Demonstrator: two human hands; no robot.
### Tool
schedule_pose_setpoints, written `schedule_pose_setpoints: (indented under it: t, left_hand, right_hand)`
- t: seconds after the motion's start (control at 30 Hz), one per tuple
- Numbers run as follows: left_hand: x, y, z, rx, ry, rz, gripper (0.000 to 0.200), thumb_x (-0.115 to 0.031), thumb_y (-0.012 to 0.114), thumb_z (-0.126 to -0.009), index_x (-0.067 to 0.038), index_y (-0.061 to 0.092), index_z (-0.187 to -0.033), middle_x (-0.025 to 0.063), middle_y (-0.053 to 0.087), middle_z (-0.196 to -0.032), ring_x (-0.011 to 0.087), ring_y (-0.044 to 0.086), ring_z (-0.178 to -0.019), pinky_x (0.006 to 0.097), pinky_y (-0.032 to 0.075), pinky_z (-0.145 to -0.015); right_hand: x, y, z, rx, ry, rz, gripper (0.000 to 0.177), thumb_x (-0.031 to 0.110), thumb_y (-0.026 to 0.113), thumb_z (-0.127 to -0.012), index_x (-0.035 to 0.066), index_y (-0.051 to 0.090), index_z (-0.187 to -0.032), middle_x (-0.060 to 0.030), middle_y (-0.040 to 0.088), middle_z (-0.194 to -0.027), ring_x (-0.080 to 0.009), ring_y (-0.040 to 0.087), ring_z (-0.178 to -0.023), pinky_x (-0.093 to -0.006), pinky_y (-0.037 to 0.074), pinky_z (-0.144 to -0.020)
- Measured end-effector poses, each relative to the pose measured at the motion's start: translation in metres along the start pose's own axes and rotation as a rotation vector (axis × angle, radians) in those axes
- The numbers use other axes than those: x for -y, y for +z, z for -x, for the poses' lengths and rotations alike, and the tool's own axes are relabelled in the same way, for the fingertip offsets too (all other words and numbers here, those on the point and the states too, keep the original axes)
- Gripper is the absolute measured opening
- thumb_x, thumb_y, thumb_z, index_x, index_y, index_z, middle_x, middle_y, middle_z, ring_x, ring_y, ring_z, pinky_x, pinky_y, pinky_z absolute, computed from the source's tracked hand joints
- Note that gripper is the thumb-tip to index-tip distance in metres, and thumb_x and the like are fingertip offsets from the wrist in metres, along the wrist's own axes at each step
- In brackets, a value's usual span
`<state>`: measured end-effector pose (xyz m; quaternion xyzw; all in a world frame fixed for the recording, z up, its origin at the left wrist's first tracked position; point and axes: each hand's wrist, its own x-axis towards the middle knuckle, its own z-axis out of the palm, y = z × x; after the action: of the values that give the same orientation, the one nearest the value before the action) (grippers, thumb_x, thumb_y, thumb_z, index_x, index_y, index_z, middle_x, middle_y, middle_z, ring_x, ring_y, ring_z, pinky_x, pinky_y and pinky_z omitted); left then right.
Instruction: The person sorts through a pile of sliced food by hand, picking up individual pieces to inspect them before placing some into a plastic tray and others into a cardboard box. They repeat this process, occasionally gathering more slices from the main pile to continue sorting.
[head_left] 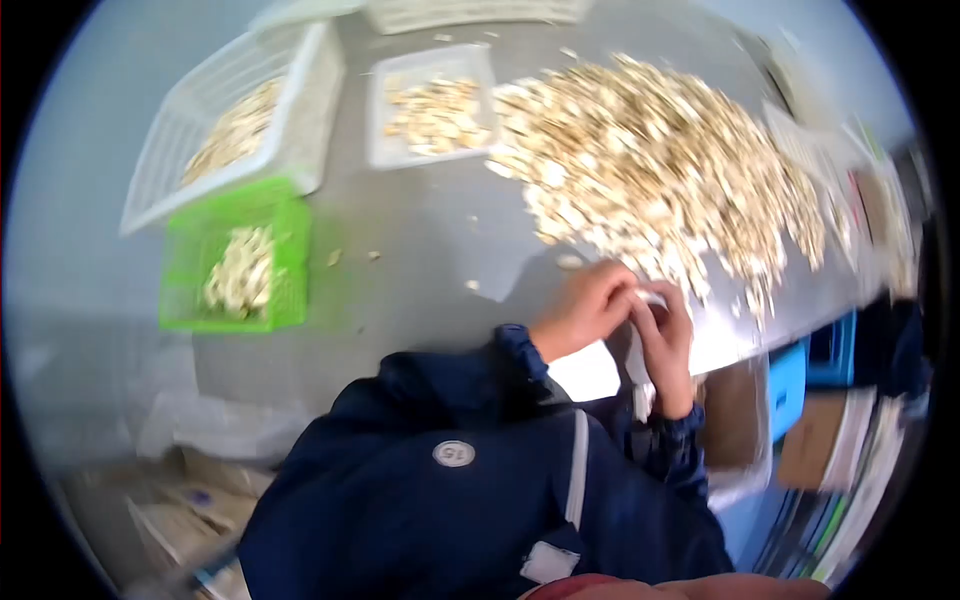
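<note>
My left hand (583, 312) and my right hand (668, 345) meet at the near edge of a large heap of pale, flat, slice-like pieces (650, 150). The fingers of both are bent and pinched together at the tips. A small whitish bit (652, 298) shows between them, too blurred to make out. One loose pale piece (570, 262) lies on the table just beyond my left hand. Both forearms are in dark blue sleeves.
A shallow white tray (378, 110) and a green basket (292, 285) hold similar pieces. Behind the basket stands a larger white basket (310, 130), partly filled. Scattered bits lie on the grey metal table (420, 230). Below its right edge are a bin (735, 420) and blue crates (790, 385).
</note>
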<state>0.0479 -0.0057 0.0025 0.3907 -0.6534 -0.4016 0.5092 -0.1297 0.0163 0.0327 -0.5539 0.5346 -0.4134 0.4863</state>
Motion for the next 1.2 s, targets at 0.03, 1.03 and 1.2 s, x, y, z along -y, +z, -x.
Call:
schedule_pose_setpoints:
  t: [0.03, 1.03, 1.2]
  left_hand:
    - [-0.017, -0.003, 0.001, -0.015, -0.001, -0.129, 0.011, -0.013, 0.07, -0.1, -0.005, 0.067, -0.107, 0.0139, 0.067, -0.097, 0.0313, 0.068, -0.092, 0.0407, 0.054, -0.077]
    - [0.009, -0.026, -0.004, 0.484, -0.903, 1.122, 0.035, -0.036, 0.043, -0.117, -0.005, 0.057, -0.111, 0.0028, 0.057, -0.092, 0.0037, 0.045, -0.058, 0.0163, 0.03, -0.041]
    - [-0.016, -0.017, -0.011, 0.351, -1.049, 1.136, 0.045, -0.04, 0.04, -0.118, -0.002, 0.059, -0.129, 0.0064, 0.063, -0.1, 0.0081, 0.054, -0.066, 0.0177, 0.036, -0.043]
  right_hand:
    - [-0.004, 0.002, 0.0, -0.018, -0.041, 0.054, 0.027, 0.008, 0.069, -0.104, 0.002, 0.063, -0.129, -0.008, 0.073, -0.096, -0.0103, 0.069, -0.085, -0.0248, 0.052, -0.068]
    - [-0.016, -0.063, -0.04, -0.389, -0.261, 0.965, 0.02, 0.016, 0.07, -0.095, 0.011, 0.079, -0.113, -0.0095, 0.077, -0.105, -0.0346, 0.07, -0.1, -0.045, 0.053, -0.092]
    - [0.018, -0.045, -0.01, 0.018, -0.354, 0.547, 0.032, 0.016, 0.071, -0.099, 0.013, 0.075, -0.13, -0.0129, 0.075, -0.123, -0.0343, 0.066, -0.117, -0.0434, 0.052, -0.105]
